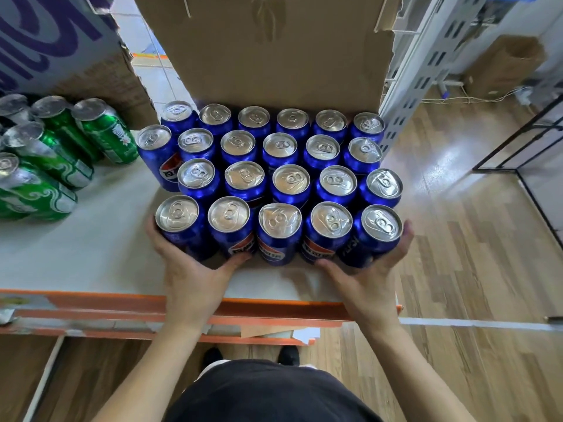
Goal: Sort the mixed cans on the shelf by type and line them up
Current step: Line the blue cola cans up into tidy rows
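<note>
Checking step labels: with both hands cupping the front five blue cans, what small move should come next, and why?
Probably push the front row of blue cans back against the row behind: the left hand and right hand cup its end cans, and it stands closest to the shelf edge.

Worn on the head, wide-angle. Looks forward and steeply down over the front edge of the shelf. Sits close above the blue cans, seeing mostly lids. Takes in left hand and right hand at mid-frame, dark shirt at bottom, wooden floor at right.
</note>
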`<act>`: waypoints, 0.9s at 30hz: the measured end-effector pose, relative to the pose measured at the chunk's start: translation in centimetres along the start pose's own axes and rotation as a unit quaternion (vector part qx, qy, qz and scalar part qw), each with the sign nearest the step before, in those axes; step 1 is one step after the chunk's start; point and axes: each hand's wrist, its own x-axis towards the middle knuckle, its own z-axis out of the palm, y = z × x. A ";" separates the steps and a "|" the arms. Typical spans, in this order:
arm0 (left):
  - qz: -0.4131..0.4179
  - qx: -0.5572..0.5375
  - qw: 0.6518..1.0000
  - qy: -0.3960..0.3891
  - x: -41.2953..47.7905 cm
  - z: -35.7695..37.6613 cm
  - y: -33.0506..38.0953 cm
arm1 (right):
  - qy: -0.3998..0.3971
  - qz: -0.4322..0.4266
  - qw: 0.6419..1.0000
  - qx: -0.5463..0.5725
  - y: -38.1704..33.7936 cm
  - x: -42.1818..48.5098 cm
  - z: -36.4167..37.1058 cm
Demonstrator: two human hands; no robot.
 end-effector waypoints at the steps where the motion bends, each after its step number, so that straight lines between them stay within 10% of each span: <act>1: 0.012 -0.025 1.000 -0.013 0.1 -0.4 -0.1 | -0.007 -0.007 0.999 0.031 -0.1 0.0 -0.4; 9: -0.038 -0.218 0.974 -0.037 5.5 -3.0 0.4 | -0.036 0.106 0.940 0.324 -1.0 7.2 -4.2; 17: -0.051 -0.272 0.956 -0.102 6.4 -2.9 -0.1 | -0.045 0.131 0.932 0.334 -1.3 8.3 -3.3; 27: -0.040 -0.291 0.956 0.003 6.8 -1.4 -2.4 | -0.045 0.121 0.928 0.348 -1.4 8.3 -2.4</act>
